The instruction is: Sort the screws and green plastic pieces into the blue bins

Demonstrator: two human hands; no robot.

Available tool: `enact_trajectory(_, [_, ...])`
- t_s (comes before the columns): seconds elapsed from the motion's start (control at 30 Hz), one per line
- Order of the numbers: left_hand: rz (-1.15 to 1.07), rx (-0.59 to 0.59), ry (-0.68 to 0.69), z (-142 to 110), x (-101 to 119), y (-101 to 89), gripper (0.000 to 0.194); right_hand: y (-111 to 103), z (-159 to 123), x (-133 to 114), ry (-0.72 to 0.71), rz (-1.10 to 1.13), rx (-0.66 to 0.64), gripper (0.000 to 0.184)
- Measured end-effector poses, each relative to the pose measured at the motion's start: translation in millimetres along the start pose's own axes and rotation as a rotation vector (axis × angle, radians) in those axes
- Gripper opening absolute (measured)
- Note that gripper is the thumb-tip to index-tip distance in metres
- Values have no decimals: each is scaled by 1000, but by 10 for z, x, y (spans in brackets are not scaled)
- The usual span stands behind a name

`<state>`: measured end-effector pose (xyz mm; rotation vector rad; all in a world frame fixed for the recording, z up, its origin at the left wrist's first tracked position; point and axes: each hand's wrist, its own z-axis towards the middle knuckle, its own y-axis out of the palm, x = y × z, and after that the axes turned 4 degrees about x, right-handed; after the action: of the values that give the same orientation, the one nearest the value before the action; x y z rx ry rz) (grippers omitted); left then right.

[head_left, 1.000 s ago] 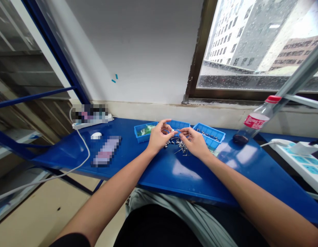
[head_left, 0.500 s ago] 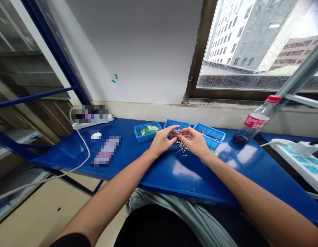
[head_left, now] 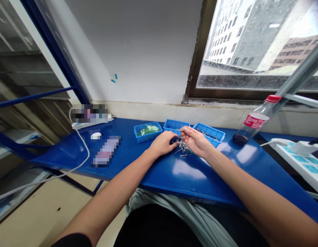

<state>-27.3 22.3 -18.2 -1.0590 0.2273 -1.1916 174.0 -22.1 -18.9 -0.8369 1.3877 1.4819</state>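
My right hand (head_left: pixel 193 140) pinches a small silver screw (head_left: pixel 182 128) between thumb and fingertips, its thin shank pointing left. It is raised over the front edge of the middle blue bin (head_left: pixel 174 122). My left hand (head_left: pixel 162 143) lies low on the table with its fingers curved and thumb apart, at the left side of a loose pile of silver screws (head_left: pixel 184 148). Its fingertips are at the pile's edge, partly hidden. The right blue bin (head_left: pixel 217 134) holds several dark-looking screws, partly behind my right hand.
A left blue bin (head_left: pixel 138 138) contains green-and-white packets (head_left: pixel 148 129). A cola bottle (head_left: pixel 256 120) leans by the window. A white power strip (head_left: pixel 303 161) lies at right. A blurred phone-like object (head_left: pixel 106 151), white mouse-like object (head_left: pixel 96 136) and white cable (head_left: pixel 88 151) lie left on the blue table (head_left: pixel 171 181).
My hands, previously together above the pile, have parted. The right hand has turned and risen toward the middle bin with the screw; the left has lowered to the pile's side.
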Motion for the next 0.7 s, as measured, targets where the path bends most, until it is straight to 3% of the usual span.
enact_trajectory(0.13, [104,-69,-16,-10,-60,14,34,15,0,-18,7,36,20,38])
enact_trajectory(0.23, [122,-83,-29,-8,-83,12,33,-5,0,-44,-83,-25,98,42])
enact_trajectory(0.3, [116,-89,-42,-2,-82,7,30,-54,2,-87,-228,-213,177,39])
enact_trajectory(0.4, [93,-94,-72,7,-69,-8,27,-180,16,-185,-554,-646,270,25])
enact_trajectory(0.5, [63,-89,-97,13,-54,-24,29,-311,40,-271,-819,-997,240,13])
enact_trajectory(0.6, [35,-80,-113,14,-47,-31,30,-397,70,-293,-890,-1166,217,21])
enact_trajectory(0.7, [-10,-70,-137,11,-47,-25,31,-453,100,-263,-874,-1342,286,26])
